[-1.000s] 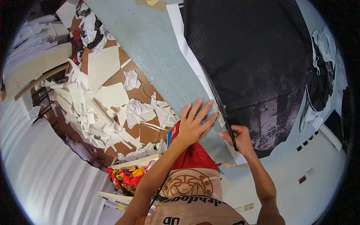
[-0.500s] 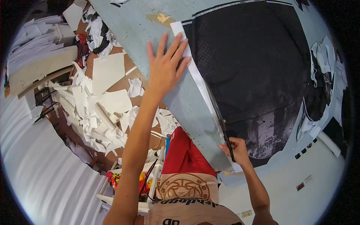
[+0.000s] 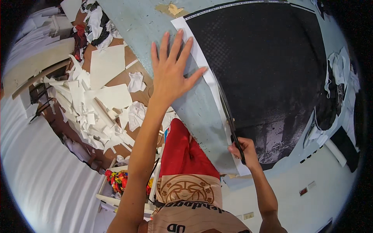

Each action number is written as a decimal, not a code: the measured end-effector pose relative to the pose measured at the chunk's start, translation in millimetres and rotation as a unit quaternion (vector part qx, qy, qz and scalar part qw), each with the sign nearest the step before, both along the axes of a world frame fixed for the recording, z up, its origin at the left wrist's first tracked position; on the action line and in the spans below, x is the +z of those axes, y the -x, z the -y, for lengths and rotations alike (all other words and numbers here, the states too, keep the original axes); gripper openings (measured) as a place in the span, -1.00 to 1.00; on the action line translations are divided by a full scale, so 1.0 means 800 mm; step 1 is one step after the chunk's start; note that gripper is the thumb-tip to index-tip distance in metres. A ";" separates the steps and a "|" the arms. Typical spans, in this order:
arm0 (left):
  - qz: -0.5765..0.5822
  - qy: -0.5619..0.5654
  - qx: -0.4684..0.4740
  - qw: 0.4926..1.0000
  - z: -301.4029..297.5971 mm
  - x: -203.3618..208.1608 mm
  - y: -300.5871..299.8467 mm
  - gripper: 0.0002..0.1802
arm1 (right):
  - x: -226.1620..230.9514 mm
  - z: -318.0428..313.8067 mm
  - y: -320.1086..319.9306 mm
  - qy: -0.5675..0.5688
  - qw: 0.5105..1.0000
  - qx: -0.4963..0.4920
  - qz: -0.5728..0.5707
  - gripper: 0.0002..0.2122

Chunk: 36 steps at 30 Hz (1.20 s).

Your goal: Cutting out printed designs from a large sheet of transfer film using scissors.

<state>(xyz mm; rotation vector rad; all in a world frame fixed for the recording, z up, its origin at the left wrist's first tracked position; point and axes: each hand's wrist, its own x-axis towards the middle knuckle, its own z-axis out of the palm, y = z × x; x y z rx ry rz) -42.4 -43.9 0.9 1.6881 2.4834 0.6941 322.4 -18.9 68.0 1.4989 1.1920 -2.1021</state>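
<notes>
A large black fabric panel [image 3: 264,70] with a faded grey pattern at its near end lies spread on the blue-grey table [image 3: 198,116]. Along its left edge runs a white strip [image 3: 199,58]. My left hand [image 3: 171,73] rests flat, fingers spread, on the table, with its thumb and fingertips reaching the white strip. In my right hand [image 3: 247,152], near the panel's lower left corner, is a pair of black-handled scissors [image 3: 230,120]. The blades point away from me along the line between strip and black fabric. My fingers partly cover the handles.
White paper or fabric scraps [image 3: 93,112] are heaped on the floor to the left. Crumpled dark and white garments [image 3: 334,97] lie at the table's right end. A crate with colourful cloth [image 3: 116,180] stands by my left forearm. Ridged white sheeting [image 3: 42,167] fills the lower left.
My left thumb has spread farther from the fingers, onto the white strip. The black panel's far left corner looks flatter now. The scissors remain in my right hand; the view has shifted slightly.
</notes>
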 end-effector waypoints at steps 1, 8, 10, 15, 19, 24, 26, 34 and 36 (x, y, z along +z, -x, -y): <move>0.002 0.002 -0.001 1.000 0.000 0.000 0.001 -0.15 | -0.001 0.000 0.001 0.001 1.000 0.001 0.002 -0.68; 0.015 0.002 -0.004 1.000 0.000 0.000 0.006 -0.17 | -0.001 -0.004 0.010 -0.039 0.998 0.043 0.019 -0.73; 0.020 0.002 -0.004 1.000 -0.001 0.001 0.006 -0.17 | -0.001 -0.006 0.014 -0.055 0.998 0.036 -0.006 -0.72; 0.030 0.002 -0.005 1.000 -0.001 0.002 0.008 -0.15 | 0.000 -0.021 0.051 -0.027 0.999 0.016 0.037 -0.65; 0.036 0.002 -0.003 0.999 -0.003 0.004 0.011 -0.14 | 0.001 -0.020 0.053 -0.043 0.998 0.031 0.033 -0.69; 0.046 0.005 -0.001 0.999 -0.003 0.007 0.014 -0.10 | 0.006 -0.036 0.088 -0.058 0.997 0.041 0.017 -0.68; 0.064 0.007 0.007 0.998 -0.006 0.008 0.015 -0.06 | 0.009 -0.042 0.098 -0.044 0.998 0.033 0.030 -0.69; 0.082 0.014 0.010 0.996 -0.010 0.011 0.021 0.03 | 0.011 -0.061 0.132 -0.038 0.998 0.043 0.009 -0.71; 0.086 0.016 0.010 0.996 -0.012 0.012 0.025 0.03 | 0.016 -0.066 0.150 -0.012 0.996 0.034 0.084 -0.72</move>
